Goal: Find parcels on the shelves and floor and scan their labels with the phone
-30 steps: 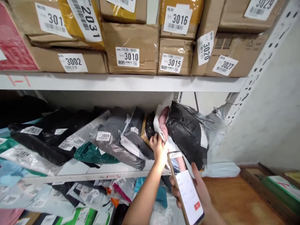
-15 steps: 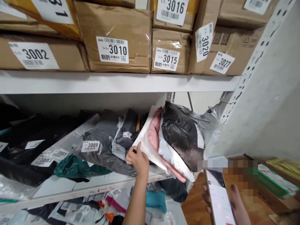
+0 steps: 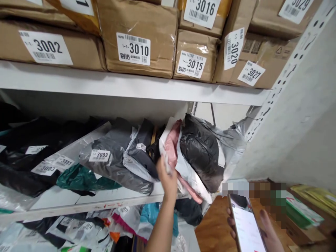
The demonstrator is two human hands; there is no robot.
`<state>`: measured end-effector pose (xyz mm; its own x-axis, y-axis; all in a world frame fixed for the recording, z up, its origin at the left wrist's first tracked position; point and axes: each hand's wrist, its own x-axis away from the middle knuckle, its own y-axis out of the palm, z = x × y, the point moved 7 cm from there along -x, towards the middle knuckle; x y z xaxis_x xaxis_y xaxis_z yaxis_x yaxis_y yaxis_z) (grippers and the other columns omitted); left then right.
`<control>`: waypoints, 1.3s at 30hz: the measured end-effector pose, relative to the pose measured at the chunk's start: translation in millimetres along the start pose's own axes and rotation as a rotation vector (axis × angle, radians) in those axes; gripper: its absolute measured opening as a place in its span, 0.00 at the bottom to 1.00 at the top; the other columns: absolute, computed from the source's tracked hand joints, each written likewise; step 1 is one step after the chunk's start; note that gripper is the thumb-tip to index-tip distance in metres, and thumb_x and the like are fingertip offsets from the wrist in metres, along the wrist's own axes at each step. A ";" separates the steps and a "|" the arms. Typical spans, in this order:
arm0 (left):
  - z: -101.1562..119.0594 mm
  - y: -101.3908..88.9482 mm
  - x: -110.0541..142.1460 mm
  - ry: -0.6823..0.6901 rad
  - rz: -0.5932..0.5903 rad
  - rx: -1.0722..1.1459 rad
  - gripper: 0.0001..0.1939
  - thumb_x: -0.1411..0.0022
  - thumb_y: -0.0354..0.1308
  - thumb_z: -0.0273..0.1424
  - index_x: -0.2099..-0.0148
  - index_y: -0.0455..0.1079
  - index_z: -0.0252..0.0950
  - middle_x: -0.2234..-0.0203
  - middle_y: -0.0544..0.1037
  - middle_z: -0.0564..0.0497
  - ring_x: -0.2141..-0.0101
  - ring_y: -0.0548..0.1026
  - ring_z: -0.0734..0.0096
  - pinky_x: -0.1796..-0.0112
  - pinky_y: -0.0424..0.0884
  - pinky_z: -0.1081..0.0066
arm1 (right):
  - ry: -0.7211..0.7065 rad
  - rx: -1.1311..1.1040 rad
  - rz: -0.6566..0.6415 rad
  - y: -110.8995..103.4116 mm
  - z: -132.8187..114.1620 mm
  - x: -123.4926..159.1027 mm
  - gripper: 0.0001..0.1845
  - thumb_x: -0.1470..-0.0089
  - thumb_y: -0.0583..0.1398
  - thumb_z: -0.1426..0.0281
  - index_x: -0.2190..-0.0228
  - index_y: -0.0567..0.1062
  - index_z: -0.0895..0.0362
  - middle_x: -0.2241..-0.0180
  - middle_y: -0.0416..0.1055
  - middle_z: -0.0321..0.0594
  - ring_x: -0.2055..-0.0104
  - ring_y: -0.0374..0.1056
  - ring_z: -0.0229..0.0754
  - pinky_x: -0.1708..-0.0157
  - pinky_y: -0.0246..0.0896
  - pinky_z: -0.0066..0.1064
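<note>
My left hand (image 3: 168,182) reaches to the middle shelf, its fingers closed on the edge of a white plastic mailing bag (image 3: 165,134); motion blurs the fingertips. A pink bag (image 3: 172,147) stands right behind that edge. To its right lean another white bag (image 3: 193,175) and a bulging black bag (image 3: 202,150). Left of the hand lie a dark bag labelled 3013 (image 3: 143,140) and a grey bag labelled 3009 (image 3: 110,168). At the lower right, my right hand (image 3: 271,232) is wrapped round a smartphone (image 3: 248,224) with its screen lit.
Labelled cardboard boxes (image 3: 141,21) fill the upper shelf (image 3: 131,85). More bags (image 3: 78,227) crowd the shelf below. A perforated white upright (image 3: 291,66) bounds the rack at right, near the wall (image 3: 312,115). Boxes and a green-white package (image 3: 301,210) stand on the wooden floor (image 3: 215,224).
My left hand has moved right and slightly up from beside the white bag and now grips its edge, bending it back. The view has shifted slightly; the phone stays in my right hand.
</note>
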<state>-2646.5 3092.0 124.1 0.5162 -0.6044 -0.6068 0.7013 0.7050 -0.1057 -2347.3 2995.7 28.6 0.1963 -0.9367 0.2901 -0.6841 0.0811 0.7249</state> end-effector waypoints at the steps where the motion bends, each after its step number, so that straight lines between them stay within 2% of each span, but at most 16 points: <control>1: 3.3 9.8 2.0 0.036 -0.030 0.035 0.38 0.41 0.46 0.18 0.31 0.43 0.37 0.37 0.59 0.41 0.38 0.58 0.61 0.40 0.58 0.61 | -0.013 0.015 0.010 -3.4 -3.1 0.2 0.26 0.46 0.61 0.56 0.49 0.72 0.57 0.52 0.75 0.52 0.55 0.75 0.54 0.54 0.70 0.48; 3: 17.5 34.1 7.1 0.111 -0.080 0.080 0.40 0.43 0.44 0.15 0.30 0.41 0.37 0.36 0.58 0.42 0.37 0.57 0.66 0.40 0.58 0.64 | -0.032 0.063 0.028 -9.1 -7.8 -0.5 0.26 0.46 0.61 0.57 0.50 0.73 0.58 0.53 0.76 0.54 0.56 0.75 0.54 0.54 0.70 0.47; 6: 38.9 64.7 14.8 0.174 -0.115 0.015 0.41 0.43 0.41 0.13 0.30 0.38 0.36 0.35 0.54 0.41 0.35 0.52 0.65 0.38 0.55 0.61 | -0.050 0.141 0.035 -8.0 -10.3 -6.2 0.24 0.48 0.62 0.58 0.54 0.76 0.60 0.55 0.77 0.55 0.58 0.76 0.55 0.56 0.71 0.47; 9: 44.3 72.6 20.9 0.207 -0.137 -0.067 0.39 0.41 0.39 0.14 0.29 0.36 0.35 0.34 0.52 0.39 0.34 0.48 0.62 0.38 0.54 0.59 | -0.064 0.142 0.007 10.9 -8.4 -18.2 0.23 0.48 0.63 0.57 0.56 0.78 0.59 0.56 0.78 0.53 0.59 0.76 0.54 0.58 0.72 0.45; 13: 27.9 45.9 12.9 0.245 -0.173 -0.055 0.36 0.39 0.44 0.20 0.30 0.39 0.32 0.35 0.55 0.38 0.36 0.52 0.61 0.39 0.55 0.60 | -0.012 0.105 -0.072 54.9 1.6 -39.6 0.27 0.49 0.61 0.51 0.57 0.79 0.59 0.59 0.79 0.52 0.63 0.77 0.52 0.63 0.73 0.42; 17: 2.6 -19.3 -40.2 0.205 0.038 -0.063 0.28 0.33 0.43 0.34 0.32 0.49 0.34 0.38 0.59 0.39 0.38 0.56 0.59 0.40 0.54 0.57 | 0.139 0.134 -0.123 87.8 17.3 -48.4 0.32 0.48 0.59 0.48 0.60 0.80 0.66 0.63 0.79 0.58 0.66 0.77 0.54 0.65 0.73 0.43; 18: 1.6 -29.3 -57.9 0.233 0.019 -0.117 0.27 0.32 0.42 0.37 0.33 0.52 0.36 0.37 0.58 0.40 0.37 0.54 0.58 0.40 0.52 0.56 | 0.158 0.143 -0.126 90.6 19.5 -47.8 0.32 0.47 0.58 0.49 0.60 0.80 0.67 0.63 0.79 0.58 0.66 0.77 0.55 0.65 0.73 0.44; 21: -5.3 -24.9 -106.7 0.220 -0.376 -0.431 0.24 0.34 0.43 0.45 0.39 0.63 0.48 0.38 0.61 0.47 0.39 0.56 0.52 0.42 0.54 0.53 | 0.222 0.148 -0.159 88.6 26.5 -44.9 0.30 0.43 0.55 0.51 0.60 0.80 0.66 0.64 0.79 0.57 0.67 0.77 0.53 0.65 0.72 0.43; 23: -13.2 -14.3 -126.8 0.132 -0.635 -0.621 0.23 0.35 0.41 0.47 0.42 0.65 0.52 0.44 0.67 0.47 0.44 0.65 0.53 0.47 0.61 0.56 | 0.274 0.135 -0.189 82.9 32.7 -46.1 0.30 0.43 0.56 0.51 0.59 0.79 0.65 0.65 0.80 0.55 0.68 0.77 0.51 0.64 0.72 0.42; 25: -15.7 -4.1 -140.3 0.058 -0.745 -0.744 0.24 0.38 0.46 0.48 0.43 0.65 0.49 0.50 0.72 0.42 0.51 0.71 0.51 0.53 0.66 0.57 | 0.301 0.113 -0.229 81.4 38.4 -51.1 0.31 0.45 0.57 0.50 0.58 0.78 0.65 0.62 0.79 0.54 0.66 0.77 0.51 0.63 0.71 0.41; 27: -13.7 6.2 -147.8 0.030 -0.745 -0.825 0.25 0.42 0.52 0.46 0.43 0.65 0.44 0.53 0.71 0.37 0.54 0.72 0.47 0.57 0.67 0.55 | 0.309 0.100 -0.280 87.8 43.1 -56.9 0.33 0.47 0.59 0.49 0.56 0.77 0.67 0.59 0.78 0.55 0.63 0.76 0.52 0.62 0.71 0.40; 29: -12.4 12.3 -147.3 0.014 -0.719 -0.892 0.24 0.42 0.53 0.41 0.44 0.64 0.42 0.52 0.69 0.35 0.55 0.72 0.46 0.59 0.68 0.56 | 0.319 0.108 -0.316 99.7 46.6 -59.7 0.32 0.46 0.58 0.49 0.56 0.77 0.67 0.60 0.78 0.55 0.63 0.76 0.51 0.61 0.71 0.40; 33: -5.4 4.4 -123.4 0.048 -0.678 -0.938 0.19 0.36 0.44 0.32 0.46 0.67 0.44 0.54 0.69 0.39 0.58 0.73 0.54 0.61 0.69 0.60 | 0.351 0.150 -0.289 115.6 45.7 -52.2 0.31 0.43 0.55 0.50 0.56 0.76 0.65 0.60 0.78 0.54 0.63 0.76 0.50 0.64 0.73 0.40; 35: 3.4 -2.9 -105.5 0.082 -0.613 -0.974 0.21 0.35 0.39 0.28 0.46 0.68 0.39 0.52 0.68 0.37 0.54 0.71 0.52 0.55 0.66 0.55 | 0.397 0.144 -0.234 111.0 42.9 -44.1 0.29 0.43 0.56 0.51 0.56 0.77 0.64 0.59 0.79 0.53 0.61 0.77 0.51 0.64 0.73 0.41; 37: 19.4 -1.9 -87.7 0.173 -0.498 -0.947 0.23 0.35 0.38 0.25 0.45 0.68 0.31 0.47 0.65 0.33 0.45 0.63 0.47 0.46 0.57 0.48 | 0.434 0.129 -0.159 97.5 39.2 -36.7 0.25 0.43 0.58 0.53 0.59 0.78 0.63 0.61 0.80 0.51 0.60 0.77 0.52 0.62 0.73 0.42; 39: 32.1 9.4 -71.3 0.216 -0.425 -0.725 0.22 0.37 0.41 0.24 0.45 0.68 0.27 0.44 0.64 0.31 0.41 0.57 0.46 0.42 0.51 0.48 | 0.423 0.130 -0.078 78.7 33.5 -32.4 0.22 0.44 0.60 0.55 0.62 0.79 0.62 0.64 0.80 0.52 0.63 0.77 0.53 0.61 0.73 0.43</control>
<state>-2661.0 3129.8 191.6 0.1249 -0.8383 -0.5306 0.2893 0.5424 -0.7888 -2431.1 3021.1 55.3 0.5028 -0.7141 0.4871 -0.7328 -0.0533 0.6783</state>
